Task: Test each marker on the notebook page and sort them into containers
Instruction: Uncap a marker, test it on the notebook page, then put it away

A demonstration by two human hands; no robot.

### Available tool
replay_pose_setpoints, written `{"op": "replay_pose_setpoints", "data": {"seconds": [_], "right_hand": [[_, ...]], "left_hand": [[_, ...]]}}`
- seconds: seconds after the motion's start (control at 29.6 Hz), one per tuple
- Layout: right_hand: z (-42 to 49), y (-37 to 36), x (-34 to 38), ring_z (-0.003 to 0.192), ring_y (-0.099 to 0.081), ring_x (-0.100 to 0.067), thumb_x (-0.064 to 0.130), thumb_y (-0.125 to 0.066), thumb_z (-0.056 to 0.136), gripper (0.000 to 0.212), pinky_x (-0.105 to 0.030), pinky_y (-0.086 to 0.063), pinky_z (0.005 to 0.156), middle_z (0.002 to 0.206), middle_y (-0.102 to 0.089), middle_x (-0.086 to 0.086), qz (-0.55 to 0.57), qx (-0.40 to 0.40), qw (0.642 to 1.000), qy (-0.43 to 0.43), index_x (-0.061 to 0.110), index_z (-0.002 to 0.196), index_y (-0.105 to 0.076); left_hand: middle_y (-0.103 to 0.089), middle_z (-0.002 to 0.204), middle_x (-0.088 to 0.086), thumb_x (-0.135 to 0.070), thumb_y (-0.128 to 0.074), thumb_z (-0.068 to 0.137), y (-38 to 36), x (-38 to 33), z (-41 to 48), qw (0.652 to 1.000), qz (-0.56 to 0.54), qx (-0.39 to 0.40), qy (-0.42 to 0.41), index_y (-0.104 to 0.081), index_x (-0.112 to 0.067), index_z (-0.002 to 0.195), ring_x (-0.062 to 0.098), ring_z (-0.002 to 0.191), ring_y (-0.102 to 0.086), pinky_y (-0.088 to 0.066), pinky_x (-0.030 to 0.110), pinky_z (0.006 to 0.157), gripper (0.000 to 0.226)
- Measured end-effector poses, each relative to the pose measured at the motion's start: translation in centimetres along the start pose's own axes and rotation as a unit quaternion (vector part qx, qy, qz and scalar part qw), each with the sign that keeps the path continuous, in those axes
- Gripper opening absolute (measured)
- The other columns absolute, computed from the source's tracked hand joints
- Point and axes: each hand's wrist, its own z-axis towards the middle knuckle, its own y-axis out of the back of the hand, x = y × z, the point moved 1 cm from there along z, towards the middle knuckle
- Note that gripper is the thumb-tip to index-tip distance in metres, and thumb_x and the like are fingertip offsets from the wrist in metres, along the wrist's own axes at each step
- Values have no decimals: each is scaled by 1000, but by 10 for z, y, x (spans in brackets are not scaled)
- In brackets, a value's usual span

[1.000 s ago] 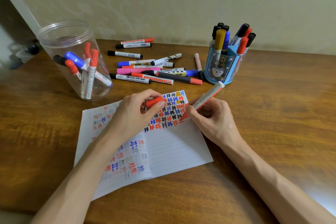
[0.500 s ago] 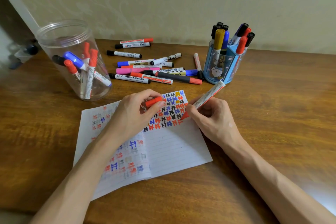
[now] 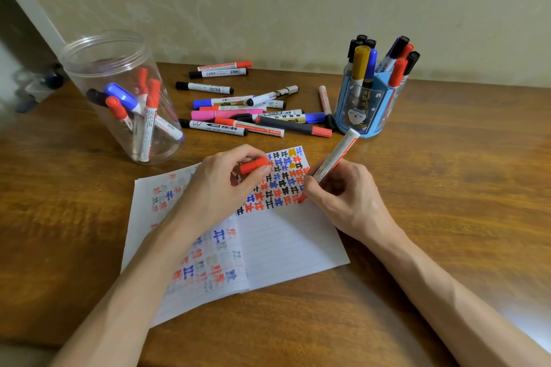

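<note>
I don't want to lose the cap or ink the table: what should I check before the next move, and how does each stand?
1. Red cap in reach: left hand pinches it, ok.
2. Red marker secure: right hand grips it, ok.
3. Tip on the notebook page, not the table: ok.
4. New mark legible: cannot tell, the tip covers it.
5. Clear jar open on top: ok.
</note>
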Motion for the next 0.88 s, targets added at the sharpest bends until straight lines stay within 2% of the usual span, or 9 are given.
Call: {"op": "replay_pose_setpoints", "data": {"seconds": [0.1, 0.2, 0.27, 0.34, 0.44, 0.61, 0.71, 0.78, 0.88], "right_hand": [[0, 1, 1, 77, -74, -5, 23, -70, 96, 11, -26, -61, 63, 89, -77, 8, 44, -21, 999, -12, 12, 95, -72], [-1, 6, 5, 67, -71, -1, 14, -69, 99, 9, -17, -55, 60, 79, -74, 6, 133, -59, 989, -29, 6, 101, -70], [-1, 9, 6, 65, -70, -3, 16, -70, 98, 12, -18, -54, 59, 78, -74, 2, 161, -85, 983, -26, 6, 104, -69], [-2, 10, 7, 62, -69, -11, 24, -71, 98, 17, -19, -55, 60, 80, -76, -6, 169, -94, 981, -29, 9, 104, -69], [-3, 8, 7, 63, -70, -19, 29, -70, 98, 19, -22, -55, 61, 83, -77, -11, 186, -83, 978, -37, 11, 104, -70], [-6, 7, 11, 62, -70, -18, 33, -71, 95, 24, -21, -54, 60, 85, -78, -6, 207, -73, 975, -33, 11, 104, -69], [-8, 5, 14, 58, -67, -15, 33, -71, 94, 23, -21, -54, 58, 79, -77, 2, 201, -47, 978, -20, 12, 103, -69], [-8, 4, 16, 59, -67, -15, 34, -72, 92, 23, -24, -55, 58, 79, -77, 3, 196, -23, 980, -11, 14, 103, -71], [-7, 3, 16, 63, -68, -11, 28, -78, 90, 20, -25, -53, 59, 89, -79, -1, 193, 11, 981, -6, 14, 105, -75]], "left_hand": [[-67, 110, -22, -45, -60, 96, 1, -1, -2, 1000, -13, 8, 0, -65, -33, 121, -4, 104, -64, -57, 17, 78, 28], [-63, 116, -27, -36, -62, 99, 2, -2, -4, 999, -35, 35, 3, -62, -41, 125, -2, 111, -63, -59, 21, 83, 27], [-64, 119, -22, -34, -65, 96, 1, -5, -4, 997, -54, 54, 10, -60, -46, 125, 3, 108, -67, -61, 22, 80, 32], [-64, 118, -18, -34, -70, 92, 1, -8, -5, 994, -79, 66, 27, -60, -49, 122, 6, 96, -73, -61, 19, 72, 35], [-67, 119, -11, -33, -74, 90, 0, -10, -5, 992, -94, 71, 37, -64, -37, 116, 5, 83, -75, -62, 21, 69, 29], [-68, 116, -18, -37, -75, 88, -1, -11, -6, 991, -98, 86, 34, -64, -39, 112, -6, 96, -69, -55, 9, 71, 27], [-67, 115, -25, -44, -73, 86, -2, -10, -7, 991, -96, 87, 33, -65, -43, 112, -13, 102, -63, -55, 10, 78, 28], [-68, 115, -24, -47, -70, 84, -2, -11, -7, 991, -98, 83, 29, -66, -43, 115, -12, 104, -64, -53, 10, 78, 32], [-73, 106, -20, -35, -72, 89, -1, -14, -6, 989, -119, 83, 11, -70, -35, 116, -6, 99, -70, -56, 13, 75, 27]]}}
